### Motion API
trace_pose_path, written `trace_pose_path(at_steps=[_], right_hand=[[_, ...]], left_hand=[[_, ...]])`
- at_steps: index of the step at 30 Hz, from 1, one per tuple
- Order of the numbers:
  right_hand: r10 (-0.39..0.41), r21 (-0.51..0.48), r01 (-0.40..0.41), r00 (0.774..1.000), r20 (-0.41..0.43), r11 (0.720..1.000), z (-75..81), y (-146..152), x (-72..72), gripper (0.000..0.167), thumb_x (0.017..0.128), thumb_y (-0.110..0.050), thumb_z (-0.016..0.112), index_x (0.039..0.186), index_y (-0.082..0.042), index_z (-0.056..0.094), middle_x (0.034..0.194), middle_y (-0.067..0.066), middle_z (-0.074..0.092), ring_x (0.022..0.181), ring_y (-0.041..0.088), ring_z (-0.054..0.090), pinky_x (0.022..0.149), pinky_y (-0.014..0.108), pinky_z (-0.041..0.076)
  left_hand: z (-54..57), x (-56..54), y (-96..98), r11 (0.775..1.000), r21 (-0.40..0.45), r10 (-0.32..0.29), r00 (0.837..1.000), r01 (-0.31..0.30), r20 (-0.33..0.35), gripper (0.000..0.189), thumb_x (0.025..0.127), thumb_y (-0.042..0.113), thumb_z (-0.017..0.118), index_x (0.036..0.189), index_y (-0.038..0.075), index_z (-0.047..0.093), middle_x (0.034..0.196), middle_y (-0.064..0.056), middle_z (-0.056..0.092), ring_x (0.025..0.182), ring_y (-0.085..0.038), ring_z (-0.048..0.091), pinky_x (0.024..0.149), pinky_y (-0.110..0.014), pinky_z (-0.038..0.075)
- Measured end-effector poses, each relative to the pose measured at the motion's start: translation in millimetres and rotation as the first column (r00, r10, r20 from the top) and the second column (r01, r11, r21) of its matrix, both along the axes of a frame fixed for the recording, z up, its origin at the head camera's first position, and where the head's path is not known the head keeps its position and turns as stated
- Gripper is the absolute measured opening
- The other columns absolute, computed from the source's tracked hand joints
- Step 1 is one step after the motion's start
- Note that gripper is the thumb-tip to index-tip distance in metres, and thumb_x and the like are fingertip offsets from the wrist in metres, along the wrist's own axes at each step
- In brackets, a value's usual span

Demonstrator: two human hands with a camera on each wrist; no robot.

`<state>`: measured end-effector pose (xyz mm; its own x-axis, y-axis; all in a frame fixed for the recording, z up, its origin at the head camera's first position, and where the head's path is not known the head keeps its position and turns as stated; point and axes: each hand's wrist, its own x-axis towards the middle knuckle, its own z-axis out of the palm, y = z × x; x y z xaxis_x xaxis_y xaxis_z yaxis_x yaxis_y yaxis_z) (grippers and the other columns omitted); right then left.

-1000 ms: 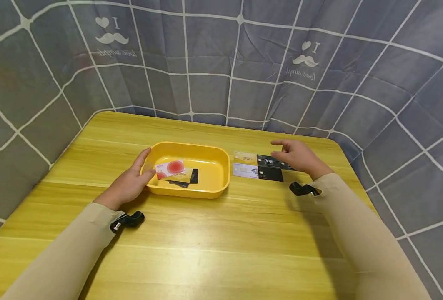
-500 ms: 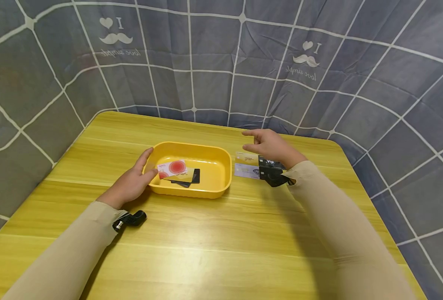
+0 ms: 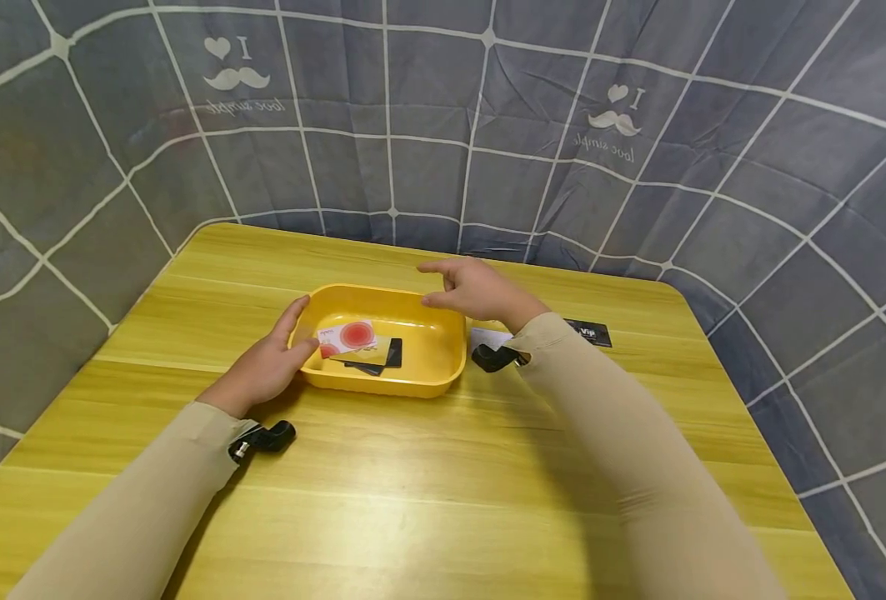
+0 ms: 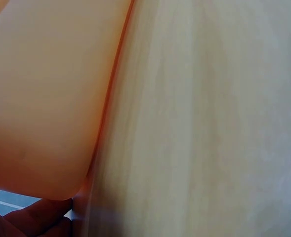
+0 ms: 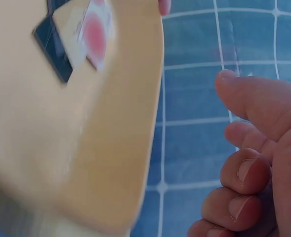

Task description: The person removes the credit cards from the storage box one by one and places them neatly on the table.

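A yellow plastic tray [image 3: 443,383] stands on the table. Inside it lie a white card with a red circle [image 3: 352,335], a gold card [image 3: 371,352] and dark cards [image 3: 394,352], overlapping. My left hand [image 3: 258,371] holds the tray's left end, thumb over the rim and fingers along the outside. Above the tray's far right corner is my right hand [image 3: 480,292], index finger extended and the other fingers loosely curled [image 5: 241,210], no card visible in it. Right of the tray, a white card [image 3: 488,337] and a black Vip card [image 3: 591,332] show; my right arm hides other cards.
The wooden table [image 3: 397,492] reaches back to a grey checked curtain [image 3: 427,108], which also encloses both sides. Each wrist wears a black camera mount, the left one [image 3: 266,437] near the table and the right one [image 3: 491,358] beside the tray.
My right hand has moved left, from over the row of cards to the tray's far right corner. The left hand and the cards in the tray stay as they were.
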<state>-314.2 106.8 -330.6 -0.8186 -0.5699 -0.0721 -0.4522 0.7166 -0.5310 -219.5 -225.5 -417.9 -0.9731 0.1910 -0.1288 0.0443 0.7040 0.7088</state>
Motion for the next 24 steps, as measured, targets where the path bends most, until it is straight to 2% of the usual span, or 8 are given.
trace_pose_path(at_steps=[5,10,13,16,18,21,23,24], right_hand=[[0.073,-0.003,-0.073,0.997,0.0,0.997,-3.9,-29.3,-0.2,0.061,0.099,-0.034,0.075,0.156,-0.022,0.055,0.06,-0.003,0.039,0.054,0.015,0.035,0.058,0.028,0.033],[0.146,0.001,-0.146,0.989,0.03,0.989,-12.4,-51.8,-2.4,0.061,0.099,-0.03,0.075,0.156,-0.019,0.054,0.057,-0.003,0.037,0.048,0.014,0.034,0.059,0.028,0.036],[0.165,0.016,-0.166,0.985,0.059,0.986,-17.9,-63.6,-5.5,0.063,0.099,-0.029,0.076,0.156,-0.017,0.054,0.068,-0.003,0.052,0.05,0.014,0.035,0.065,0.027,0.04],[0.17,0.049,-0.174,0.982,0.083,0.983,-23.8,-73.0,-9.0,0.063,0.098,-0.028,0.076,0.156,-0.018,0.054,0.086,0.008,0.063,0.056,0.017,0.037,0.069,0.029,0.042],[0.172,0.072,-0.179,0.981,0.093,0.981,-28.5,-77.3,-11.8,0.063,0.098,-0.028,0.076,0.156,-0.02,0.054,0.104,0.014,0.067,0.067,0.019,0.046,0.075,0.03,0.046],[0.173,0.099,-0.184,0.978,0.114,0.978,-35.6,-81.9,-15.4,0.062,0.097,-0.027,0.077,0.156,-0.022,0.055,0.14,0.011,0.065,0.102,0.021,0.061,0.099,0.033,0.052],[0.175,0.108,-0.189,0.977,0.125,0.976,-40.7,-83.6,-18.0,0.062,0.097,-0.026,0.077,0.155,-0.023,0.056,0.155,0.004,0.058,0.128,0.021,0.058,0.115,0.035,0.046],[0.178,0.111,-0.192,0.976,0.127,0.975,-43.4,-84.3,-19.2,0.062,0.096,-0.026,0.077,0.155,-0.023,0.056,0.159,0.002,0.055,0.135,0.02,0.055,0.12,0.036,0.043]], left_hand=[[-0.6,-1.1,-0.8,1.0,-0.009,-0.003,1.0,0.003,-0.018,0.076,0.111,0.049,0.038,0.17,0.035,-0.008,0.17,-0.031,0.024,0.147,-0.061,0.037,0.119,-0.077,0.027],[0.2,-1.1,-1.5,1.0,-0.011,-0.002,1.0,0.002,-0.014,0.076,0.111,0.049,0.039,0.17,0.035,-0.007,0.168,-0.033,0.027,0.146,-0.061,0.038,0.119,-0.076,0.028],[1.0,-1.0,-1.5,1.0,-0.017,-0.001,1.0,0.001,-0.011,0.076,0.11,0.05,0.038,0.17,0.034,-0.006,0.168,-0.033,0.028,0.145,-0.061,0.039,0.118,-0.077,0.029],[1.0,-1.4,-1.5,1.0,-0.024,0.0,1.0,0.0,-0.01,0.076,0.11,0.05,0.038,0.17,0.034,-0.006,0.169,-0.033,0.027,0.145,-0.062,0.04,0.118,-0.077,0.029],[0.9,-1.6,-0.1,1.0,-0.027,0.003,1.0,-0.003,-0.011,0.076,0.11,0.051,0.038,0.17,0.035,-0.007,0.169,-0.032,0.026,0.145,-0.062,0.04,0.117,-0.077,0.03],[0.7,-1.4,2.0,1.0,-0.028,0.008,1.0,-0.008,-0.008,0.076,0.11,0.051,0.038,0.17,0.036,-0.007,0.17,-0.031,0.026,0.145,-0.062,0.039,0.117,-0.078,0.029],[0.3,-1.5,3.2,1.0,-0.027,0.01,1.0,-0.01,-0.009,0.076,0.11,0.051,0.038,0.17,0.036,-0.007,0.17,-0.031,0.026,0.145,-0.062,0.039,0.117,-0.078,0.029],[0.2,-1.4,3.8,1.0,-0.027,0.01,1.0,-0.011,-0.011,0.076,0.11,0.051,0.038,0.17,0.036,-0.007,0.17,-0.031,0.025,0.145,-0.062,0.039,0.117,-0.077,0.029]])
